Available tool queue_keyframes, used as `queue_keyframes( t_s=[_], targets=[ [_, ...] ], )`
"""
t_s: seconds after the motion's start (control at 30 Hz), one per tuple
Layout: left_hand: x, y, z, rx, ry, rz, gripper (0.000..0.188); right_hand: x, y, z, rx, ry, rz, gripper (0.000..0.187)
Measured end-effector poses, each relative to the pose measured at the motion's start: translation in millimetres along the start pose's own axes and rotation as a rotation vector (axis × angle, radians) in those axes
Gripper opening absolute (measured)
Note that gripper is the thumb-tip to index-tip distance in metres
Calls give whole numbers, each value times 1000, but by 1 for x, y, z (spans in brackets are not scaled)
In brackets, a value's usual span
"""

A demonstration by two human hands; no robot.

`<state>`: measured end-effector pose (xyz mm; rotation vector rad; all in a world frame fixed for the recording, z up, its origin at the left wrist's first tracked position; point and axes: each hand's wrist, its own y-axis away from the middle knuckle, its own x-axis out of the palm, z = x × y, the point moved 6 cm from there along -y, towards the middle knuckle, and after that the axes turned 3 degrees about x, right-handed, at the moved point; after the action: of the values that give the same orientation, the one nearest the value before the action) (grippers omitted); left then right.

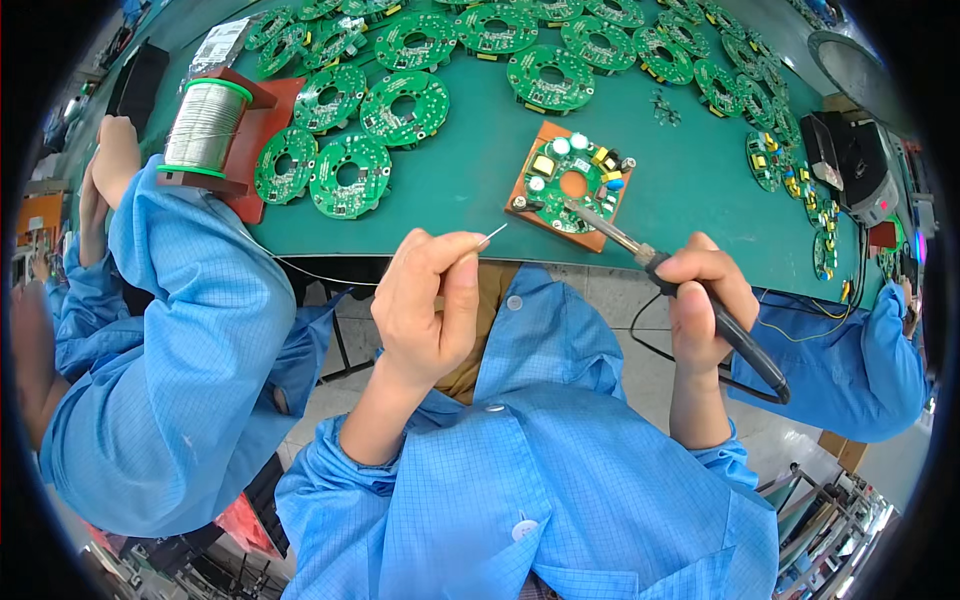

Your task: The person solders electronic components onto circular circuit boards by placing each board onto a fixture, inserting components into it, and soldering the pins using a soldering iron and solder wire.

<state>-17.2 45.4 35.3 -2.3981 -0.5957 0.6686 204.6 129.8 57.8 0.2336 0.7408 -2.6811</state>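
My left hand (425,300) pinches a thin solder wire (494,235) between thumb and fingers, its free end short of the board. In my right hand (705,295) is a soldering iron (747,347), gripped by its black handle and slanting up to the left. Its tip lies over a round green circuit board (552,214) with white, yellow and blue components. That board sits on a square brown block (573,237) near the table's front edge. Whether the tip touches the board, I cannot tell. The wire trails left below the table edge toward a spool of solder (207,125).
Several green ring-shaped boards (405,107) cover the far side of the green table (450,205). The spool rests on a red-brown stand (240,165). Dark equipment (850,170) stands at the right. Other people's blue sleeves appear at left (190,320) and right (840,370).
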Motion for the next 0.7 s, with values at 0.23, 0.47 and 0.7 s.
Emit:
queue_keyframes(
  t_s=[0.23, 0.47, 0.7],
  targets=[
    [3, -1, 3, 34, -33, -3, 13, 7, -6, 3, -17, 31, 20, 19],
    [1, -2, 2, 33, -34, -5, 11, 9, -8, 2, -22, 35, 63, 17],
    [2, -1, 3, 15, -48, 11, 11, 10, -11, 7, 0, 50, 84, 16]
  ],
)
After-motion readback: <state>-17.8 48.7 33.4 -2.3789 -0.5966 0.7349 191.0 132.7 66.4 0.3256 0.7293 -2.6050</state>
